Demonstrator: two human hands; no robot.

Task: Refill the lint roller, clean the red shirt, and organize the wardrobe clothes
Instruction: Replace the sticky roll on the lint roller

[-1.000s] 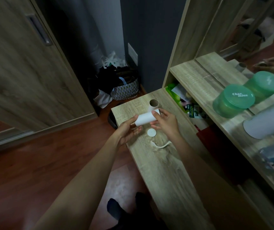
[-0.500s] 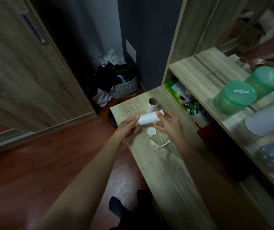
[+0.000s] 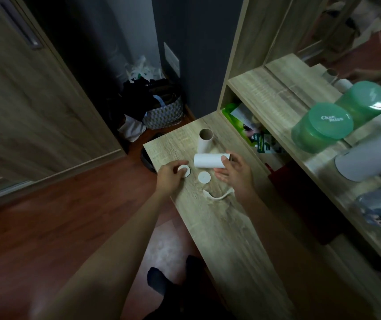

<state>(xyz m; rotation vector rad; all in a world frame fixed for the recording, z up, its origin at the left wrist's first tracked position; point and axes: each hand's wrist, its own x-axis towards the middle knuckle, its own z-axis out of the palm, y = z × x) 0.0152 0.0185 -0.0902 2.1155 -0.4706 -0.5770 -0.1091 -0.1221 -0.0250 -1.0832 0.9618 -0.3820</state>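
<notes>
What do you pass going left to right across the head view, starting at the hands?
left hand pinching a white cap → loose white cap → right hand holding the white roll → green tub

White refill roll (image 3: 210,160) horizontal; white disc (image 3: 184,170) beside.

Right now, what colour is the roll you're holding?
The roll is white, clearest in the head view, in the right hand.

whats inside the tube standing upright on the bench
The upright tube shows an open top and a brown inner wall; nothing sticks out. Its lower inside is hidden by its own wall.
</notes>
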